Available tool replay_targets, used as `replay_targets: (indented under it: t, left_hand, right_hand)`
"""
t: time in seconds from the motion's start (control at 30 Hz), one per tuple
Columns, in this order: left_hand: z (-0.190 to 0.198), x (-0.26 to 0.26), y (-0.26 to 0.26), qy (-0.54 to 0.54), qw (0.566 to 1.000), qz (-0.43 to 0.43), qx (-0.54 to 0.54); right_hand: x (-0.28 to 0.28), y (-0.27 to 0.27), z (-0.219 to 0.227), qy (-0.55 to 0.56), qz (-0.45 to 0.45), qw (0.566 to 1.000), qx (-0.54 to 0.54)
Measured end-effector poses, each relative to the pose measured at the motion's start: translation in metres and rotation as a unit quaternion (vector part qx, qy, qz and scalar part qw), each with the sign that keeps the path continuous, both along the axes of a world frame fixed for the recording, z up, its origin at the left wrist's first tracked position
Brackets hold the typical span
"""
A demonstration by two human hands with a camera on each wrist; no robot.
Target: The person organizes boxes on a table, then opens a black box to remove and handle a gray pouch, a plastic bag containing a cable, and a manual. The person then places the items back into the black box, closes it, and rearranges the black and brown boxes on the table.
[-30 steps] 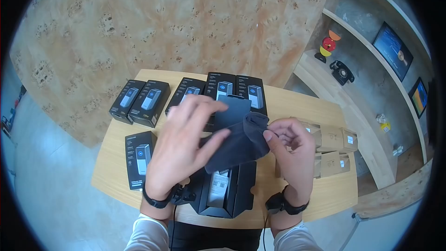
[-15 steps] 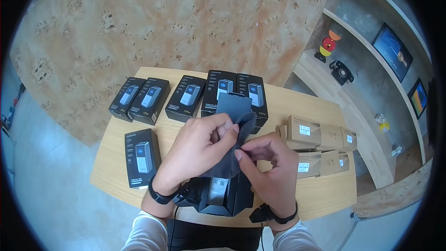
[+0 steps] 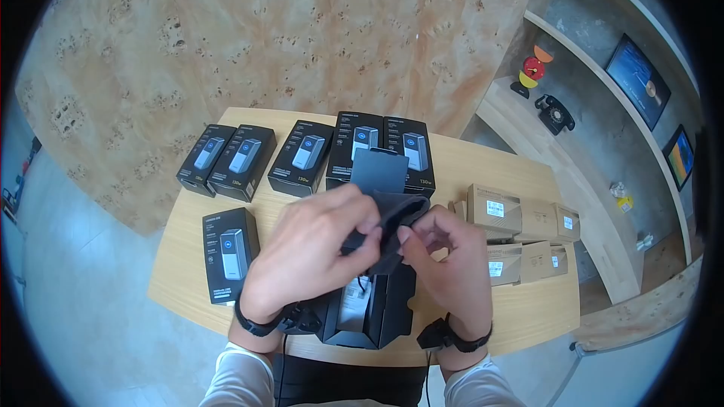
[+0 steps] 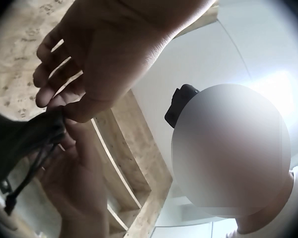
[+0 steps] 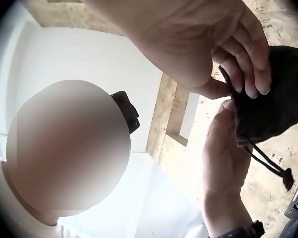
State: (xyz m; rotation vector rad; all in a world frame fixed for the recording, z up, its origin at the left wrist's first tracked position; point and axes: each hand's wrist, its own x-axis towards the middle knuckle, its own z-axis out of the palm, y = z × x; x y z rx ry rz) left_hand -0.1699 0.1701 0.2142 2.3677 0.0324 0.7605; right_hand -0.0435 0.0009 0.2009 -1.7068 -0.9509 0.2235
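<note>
A dark drawstring pouch (image 3: 411,207) is held up over an open black box (image 3: 402,305), its mouth spread at the top. My left hand (image 3: 317,237) pinches the left side of the pouch's rim between thumb and fingers. On the opposite side, my right hand (image 3: 449,267) pinches the rim. The cord (image 5: 268,163) hangs from the pouch and ends in a knotted tip, seen in the right wrist view. Inside the box lies a pale piece with printed text (image 3: 352,307), partly covered by the pouch. The box's lid flap (image 3: 379,169) stands raised behind the hands.
Several black printed cartons (image 3: 304,158) stand along the table's back edge, and one more carton (image 3: 231,256) lies at the left. Brown cardboard boxes (image 3: 494,211) are grouped at the right. The wooden table (image 3: 181,271) has a curved edge; shelves (image 3: 581,203) stand beyond.
My left hand has come from hovering open over the pouch to pinching its rim. The pouch, first spread flat, was drawn upright and its mouth is now pulled wider apart; the cord dangles.
</note>
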Motion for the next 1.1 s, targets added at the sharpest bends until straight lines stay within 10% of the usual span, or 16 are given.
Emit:
replay_targets:
  t: [0.33,0.67,1.1]
  left_hand:
    - [0.001,-0.013,0.007,0.028,0.976,0.168,0.136]
    - [0.012,-0.017,-0.008,0.05,0.997,0.004,0.058]
    - [0.011,-0.016,-0.008,0.025,0.971,0.234,0.036]
  right_hand:
    - [-0.002,-0.012,0.008,-0.127,0.003,0.988,-0.089]
    - [-0.007,-0.018,0.022,-0.114,0.091,0.988,-0.047]
    - [-0.009,-0.008,0.008,-0.183,-0.03,0.982,0.024]
